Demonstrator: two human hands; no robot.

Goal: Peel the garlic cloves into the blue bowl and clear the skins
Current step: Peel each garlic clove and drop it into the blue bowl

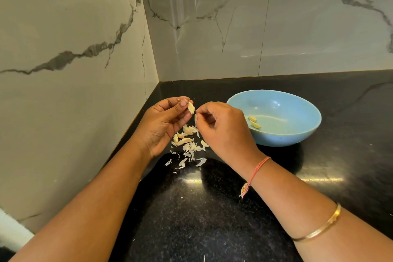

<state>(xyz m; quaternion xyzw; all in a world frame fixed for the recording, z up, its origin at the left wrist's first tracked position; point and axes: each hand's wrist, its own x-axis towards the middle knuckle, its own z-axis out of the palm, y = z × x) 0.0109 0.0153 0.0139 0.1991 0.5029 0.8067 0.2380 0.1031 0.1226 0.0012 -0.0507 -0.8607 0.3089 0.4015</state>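
Fingers [184, 117] of the left hand [163, 127] curl round a clove [191, 107], left of the bowl [287, 134]. The right hand [223, 130], just beside the bowl, pinches a skin strip [195, 120]. The counter [212, 208] bears the bowl. Loose skins [189, 144] lie left of the bowl. Two peeled cloves [254, 122] lie inside it.

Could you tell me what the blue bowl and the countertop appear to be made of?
Blue bowl: probably glazed ceramic, possibly melamine; smooth, with soft sheen. Countertop: looks like polished black granite; fine pale specks and mirror-like light reflections.
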